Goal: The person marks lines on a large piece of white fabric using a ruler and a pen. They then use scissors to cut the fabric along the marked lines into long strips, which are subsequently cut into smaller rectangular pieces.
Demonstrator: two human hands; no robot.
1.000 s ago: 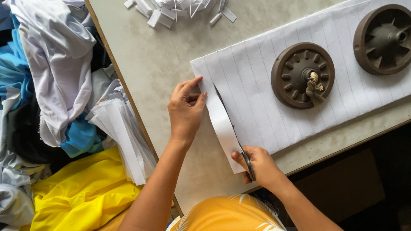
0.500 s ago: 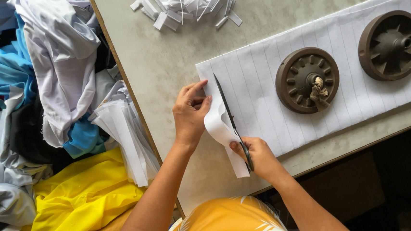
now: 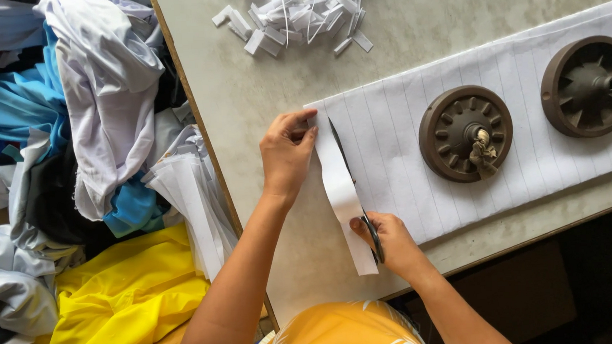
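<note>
The bench carries a long white lined sheet, held flat by two dark round weights on it. Left of the sheet, off the bench, lies a heap of garments. Above the sheet's left end sits a pile of small white cut pieces, so much cutting looks done; most of the sheet remains whole. The left hand pinches the strip at the sheet's left edge. The right hand grips the scissors, blades seemingly most of the way through the cut.
</note>
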